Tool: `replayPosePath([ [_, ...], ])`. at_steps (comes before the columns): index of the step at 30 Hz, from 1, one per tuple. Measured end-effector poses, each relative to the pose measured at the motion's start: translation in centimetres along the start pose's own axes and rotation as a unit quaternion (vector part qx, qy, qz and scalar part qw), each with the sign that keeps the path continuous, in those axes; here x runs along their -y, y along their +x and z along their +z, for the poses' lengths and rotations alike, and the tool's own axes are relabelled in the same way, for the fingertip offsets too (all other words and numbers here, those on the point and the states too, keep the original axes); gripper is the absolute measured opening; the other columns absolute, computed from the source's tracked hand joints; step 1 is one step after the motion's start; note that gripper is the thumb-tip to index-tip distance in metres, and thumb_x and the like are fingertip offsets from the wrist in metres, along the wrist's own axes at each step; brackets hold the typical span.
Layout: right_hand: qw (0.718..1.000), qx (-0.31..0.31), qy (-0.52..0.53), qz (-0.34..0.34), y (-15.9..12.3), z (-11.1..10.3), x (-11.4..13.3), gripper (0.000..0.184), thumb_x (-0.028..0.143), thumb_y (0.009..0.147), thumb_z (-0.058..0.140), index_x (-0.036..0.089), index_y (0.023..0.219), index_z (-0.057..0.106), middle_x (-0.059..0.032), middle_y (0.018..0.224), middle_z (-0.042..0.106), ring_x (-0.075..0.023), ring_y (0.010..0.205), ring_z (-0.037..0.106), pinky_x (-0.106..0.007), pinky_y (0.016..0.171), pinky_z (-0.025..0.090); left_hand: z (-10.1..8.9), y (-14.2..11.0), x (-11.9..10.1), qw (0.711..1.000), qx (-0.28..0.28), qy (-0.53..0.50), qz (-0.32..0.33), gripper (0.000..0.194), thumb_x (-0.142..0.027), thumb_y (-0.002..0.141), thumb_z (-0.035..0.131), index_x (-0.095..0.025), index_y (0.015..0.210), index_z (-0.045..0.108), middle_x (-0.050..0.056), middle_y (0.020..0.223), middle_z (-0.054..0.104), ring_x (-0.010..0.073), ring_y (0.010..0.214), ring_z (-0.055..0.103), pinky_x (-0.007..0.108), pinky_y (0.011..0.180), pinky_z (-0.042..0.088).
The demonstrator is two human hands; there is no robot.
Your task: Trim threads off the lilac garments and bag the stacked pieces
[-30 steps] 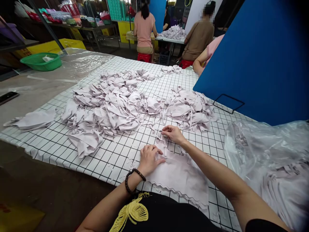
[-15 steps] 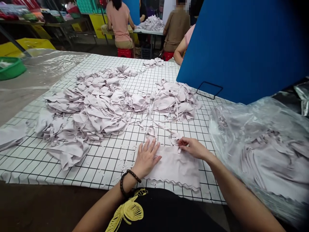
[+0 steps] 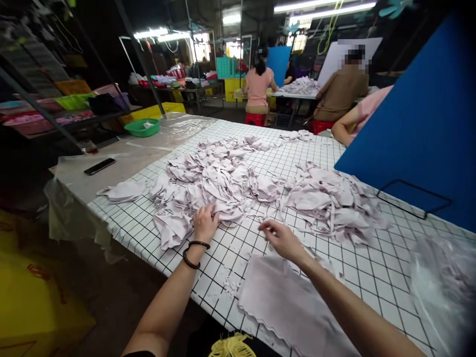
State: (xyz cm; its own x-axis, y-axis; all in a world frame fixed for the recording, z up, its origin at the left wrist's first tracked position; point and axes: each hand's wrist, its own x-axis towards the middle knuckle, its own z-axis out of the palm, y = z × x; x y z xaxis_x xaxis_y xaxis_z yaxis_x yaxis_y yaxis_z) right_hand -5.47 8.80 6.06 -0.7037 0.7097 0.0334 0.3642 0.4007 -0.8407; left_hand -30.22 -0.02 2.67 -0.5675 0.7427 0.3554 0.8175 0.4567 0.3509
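Left hand [image 3: 206,225] and right hand [image 3: 283,239] both reach over the counter [image 3: 372,280] in the head view. The left rests palm down on the near side of the big pile [image 3: 223,186], fingers bent over its folds; whether they grip a piece I cannot tell. The right hovers between that pile and the panel [image 3: 277,297], thumb and fingers drawn loosely together (anything as thin as a thread between them would be too small to see, so I cannot tell if it holds something). The panel lies flat by the counter's near edge, wavy hem towards the person, partly hidden by the right forearm. Scraps [image 3: 232,283] litter the counter just left of it. A smaller pile [image 3: 327,203] sits farther in, near the blue board [image 3: 416,148]; a clear bag [image 3: 439,282] stands at the right side.

For good handling, I judge that the left fingers do best to pinch one layer and lift gently, since the tangled folds look apt to drag their neighbours along. A light right forearm should keep the panel smooth, and the scraps are best kept off it.
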Motion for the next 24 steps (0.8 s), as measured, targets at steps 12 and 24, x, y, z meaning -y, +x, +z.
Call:
replayPosePath([
  [12,0.997,-0.032,-0.056,0.036,16.6,5.9,4.0,0.020,0.033,0.083,0.051,0.017,0.079,0.062,-0.0039,0.075,0.063,-0.0149,0.066,0.054,-0.024,0.058,0.039,-0.5,-2.0,-0.1,0.986,-0.038,-0.160,0.009,0.015,-0.029,0.086,0.053,-0.021,0.092,0.064,0.006,0.093,0.061,0.0211,0.090,0.055,0.035,0.081,0.044],
  [24,0.971,-0.068,0.028,0.228,3.5,-10.5,-9.1,0.030,0.045,0.071,0.061,0.018,0.064,0.050,0.0044,0.048,0.043,-0.0084,0.041,0.033,-0.022,0.040,0.025,0.7,2.7,-4.6,0.940,0.185,-0.280,0.060,0.030,-0.038,0.084,0.053,-0.020,0.104,0.067,0.005,0.101,0.065,0.0153,0.074,0.059,0.029,0.073,0.049],
])
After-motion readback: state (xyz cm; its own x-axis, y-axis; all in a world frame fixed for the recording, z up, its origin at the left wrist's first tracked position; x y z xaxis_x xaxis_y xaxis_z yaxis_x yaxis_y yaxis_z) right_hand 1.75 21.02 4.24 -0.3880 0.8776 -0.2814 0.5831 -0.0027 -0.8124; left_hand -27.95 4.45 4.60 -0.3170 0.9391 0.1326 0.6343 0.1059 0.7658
